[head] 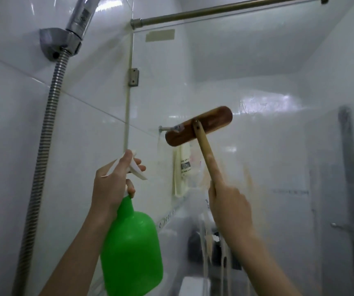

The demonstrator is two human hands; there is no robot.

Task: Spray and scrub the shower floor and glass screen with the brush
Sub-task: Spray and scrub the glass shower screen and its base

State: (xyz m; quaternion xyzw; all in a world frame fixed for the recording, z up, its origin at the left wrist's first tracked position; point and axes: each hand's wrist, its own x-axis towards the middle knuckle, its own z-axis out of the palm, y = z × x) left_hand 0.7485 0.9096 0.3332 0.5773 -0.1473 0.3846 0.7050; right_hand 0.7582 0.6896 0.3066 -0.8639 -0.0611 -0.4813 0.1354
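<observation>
The right hand (229, 204) clamps the brush (198, 129) by its handle and the left hand (113, 180) grips the spray bottle (132, 248). The brush head sits high on the glass screen (278, 146), bristles facing away, long axis rising left to right. A hard one-handed stroke could skid it into the metal peg (163, 128) alongside

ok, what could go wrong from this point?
1. The right hand grips the brush by its handle alone, with the head high on the glass screen; it may skid or twist.
2. The left hand holds the spray bottle raised beside the hose; a swing could knock it.
</observation>
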